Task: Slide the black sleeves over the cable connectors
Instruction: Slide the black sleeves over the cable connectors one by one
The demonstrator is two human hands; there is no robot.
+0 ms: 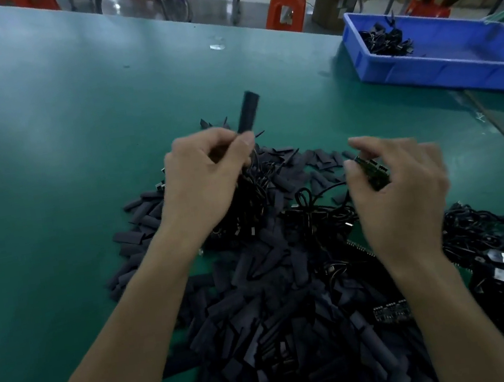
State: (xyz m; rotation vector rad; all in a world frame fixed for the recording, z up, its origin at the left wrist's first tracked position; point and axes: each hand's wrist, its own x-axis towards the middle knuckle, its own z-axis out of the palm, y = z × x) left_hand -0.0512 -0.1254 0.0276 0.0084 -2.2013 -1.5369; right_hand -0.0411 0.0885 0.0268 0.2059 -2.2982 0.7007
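Sleeve pile (280, 332), left hand (204, 181) pinching sleeve (249, 110)

No legible text, label, brand, number or sign noted on the blue bin (441, 75), the green circuit board (375, 177) or the black sleeve (249, 110).

Showing as smooth green matting with a soft sheen across the tabletop (42, 139). Reading as matt, dull black tubing, flat and rubbery-looking, in the raised sleeve (248, 112) and the heap of sleeves (264, 334). Glinting slightly along the thin black cables (482, 223), plastic-jacketed and glossier than the tubing. Catching light as bright metal on the plug shells (502, 259). Looking like hard, glossy blue plastic for the bin (441, 73), and green and lacquered for the small board (374, 173).
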